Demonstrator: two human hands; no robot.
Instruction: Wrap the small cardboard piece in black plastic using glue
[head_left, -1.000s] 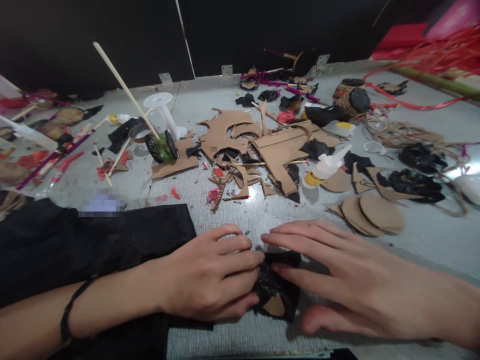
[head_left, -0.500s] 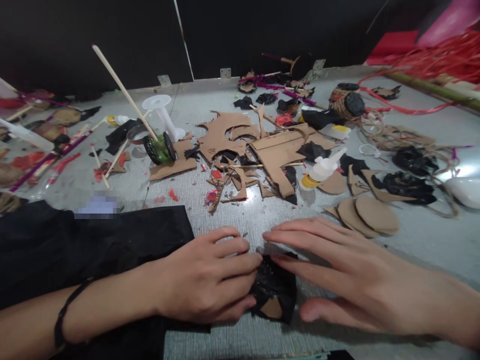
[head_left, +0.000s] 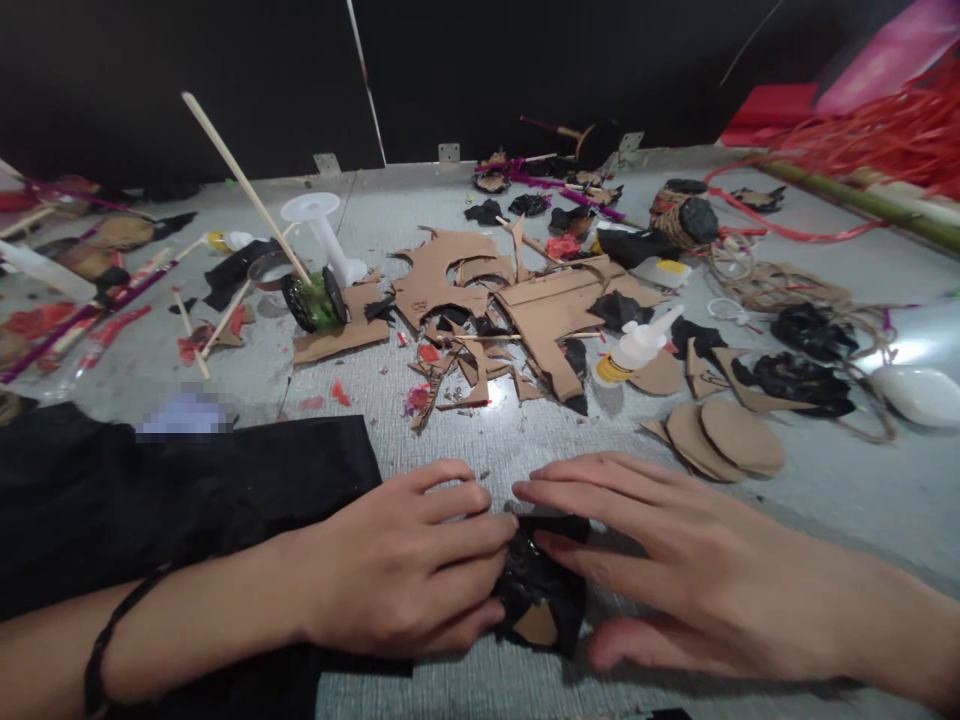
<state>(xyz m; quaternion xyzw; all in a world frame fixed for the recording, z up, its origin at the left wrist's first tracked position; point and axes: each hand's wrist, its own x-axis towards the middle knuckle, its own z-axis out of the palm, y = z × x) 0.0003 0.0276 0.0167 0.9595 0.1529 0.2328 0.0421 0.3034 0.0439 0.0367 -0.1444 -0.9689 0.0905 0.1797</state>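
A small piece of cardboard wrapped in wrinkled black plastic [head_left: 544,590] lies on the table between my hands. A bare patch of tan cardboard shows near its front edge. My left hand [head_left: 409,570] has curled fingers pressed on the left edge of the plastic; its thumb rests at the lower left. My right hand [head_left: 675,570] is spread from the right, palm down, with a fingertip touching the plastic and the thumb apart from it. Left of the piece, a large black plastic sheet [head_left: 300,470] lies under my left forearm.
Cut cardboard scraps [head_left: 442,270] cover the middle. To the right stand a glue bottle [head_left: 626,355] and cardboard discs [head_left: 742,435]. A stick rises from a green-and-black spool [head_left: 315,300] near a white plastic spool [head_left: 322,235]. Red plastic strands [head_left: 892,140] lie back right; a black wall [head_left: 525,60] stands behind.
The view has shifted slightly, so the scene sits a little further left. Both hands stay around the black-wrapped piece; the right fingers have moved very slightly.
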